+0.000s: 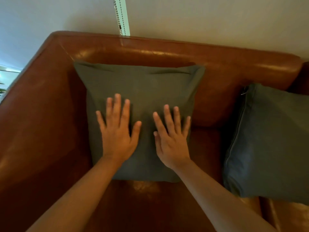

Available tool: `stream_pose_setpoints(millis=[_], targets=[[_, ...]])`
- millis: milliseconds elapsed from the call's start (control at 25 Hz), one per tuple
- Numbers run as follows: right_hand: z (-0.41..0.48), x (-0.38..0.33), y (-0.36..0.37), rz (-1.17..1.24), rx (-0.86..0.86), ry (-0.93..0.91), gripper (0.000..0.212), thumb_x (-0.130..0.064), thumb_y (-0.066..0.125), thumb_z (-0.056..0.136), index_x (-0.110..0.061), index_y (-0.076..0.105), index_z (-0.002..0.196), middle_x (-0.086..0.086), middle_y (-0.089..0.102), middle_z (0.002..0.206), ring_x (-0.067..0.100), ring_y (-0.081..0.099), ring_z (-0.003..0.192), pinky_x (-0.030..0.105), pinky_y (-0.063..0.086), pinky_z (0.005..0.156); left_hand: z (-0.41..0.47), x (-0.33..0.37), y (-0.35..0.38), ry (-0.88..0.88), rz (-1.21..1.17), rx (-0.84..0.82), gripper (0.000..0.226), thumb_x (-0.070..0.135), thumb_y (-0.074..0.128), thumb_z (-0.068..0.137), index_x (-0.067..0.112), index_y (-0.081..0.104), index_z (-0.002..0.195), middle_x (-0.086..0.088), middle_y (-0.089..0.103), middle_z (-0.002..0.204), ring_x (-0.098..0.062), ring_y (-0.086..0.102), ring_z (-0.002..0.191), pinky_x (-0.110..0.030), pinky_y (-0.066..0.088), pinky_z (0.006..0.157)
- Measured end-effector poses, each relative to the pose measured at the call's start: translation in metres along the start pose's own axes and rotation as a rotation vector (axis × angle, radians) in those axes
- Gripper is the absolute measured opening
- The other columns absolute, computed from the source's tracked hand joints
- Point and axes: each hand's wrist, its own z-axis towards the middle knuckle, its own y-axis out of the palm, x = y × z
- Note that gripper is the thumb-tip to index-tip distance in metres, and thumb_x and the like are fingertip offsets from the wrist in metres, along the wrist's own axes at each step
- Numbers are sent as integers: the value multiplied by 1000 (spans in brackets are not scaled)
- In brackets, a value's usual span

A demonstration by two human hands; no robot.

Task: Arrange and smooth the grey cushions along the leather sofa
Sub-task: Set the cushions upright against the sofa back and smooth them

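Observation:
A grey cushion (142, 84) leans against the backrest of the brown leather sofa (167, 54), in the left corner seat. My left hand (117, 131) lies flat on its front with fingers spread. Beside it, my right hand (172, 138) also rests flat and open on the same cushion, near its right edge. A second grey cushion (270, 141) stands to the right, its zipped side edge facing the first one, with a gap of bare leather between them.
The sofa's left armrest (38, 114) rises close beside the first cushion. Behind the backrest is a pale wall with a blind's bead chain (119, 15) hanging down. A window shows at the far left (6, 76).

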Motion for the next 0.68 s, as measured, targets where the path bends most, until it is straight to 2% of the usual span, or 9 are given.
stream_pose_setpoints(millis=[40,160,360,560,680], targets=[[6,1,5,-15,-62,-49,66,-53,31,100,-31,2,156,-3,-6,164,25,-10,151,64,0,116,0,-1,7,72,46,-70,65,51,30,99,17,19,153,-10,12,162,-27,5,150,-57,2,117],[30,16,22,-67,-201,-6,74,-68,26,94,-34,-1,154,-6,-12,163,23,-14,151,61,-7,117,19,-7,29,25,151,-170,66,55,24,98,23,13,154,-6,8,163,-24,0,150,-56,-3,117],[31,23,37,-157,-226,20,75,-68,25,94,-35,-6,153,-7,-17,161,24,-19,149,61,-10,115,20,-10,50,36,203,-202,66,56,20,98,25,7,155,-4,2,163,-25,-1,150,-55,-5,117],[36,19,25,-166,-326,56,74,-69,24,94,-34,-2,155,-6,-16,163,21,-21,149,61,-10,116,24,-8,48,31,267,-261,67,56,21,97,24,14,155,-4,6,164,-24,2,151,-57,1,117],[33,14,5,-92,-348,30,77,-69,26,94,-33,-4,155,-6,-15,164,18,-23,148,59,-11,116,24,-4,35,26,238,-307,68,58,18,96,23,15,155,-3,6,164,-23,2,151,-59,2,117]])
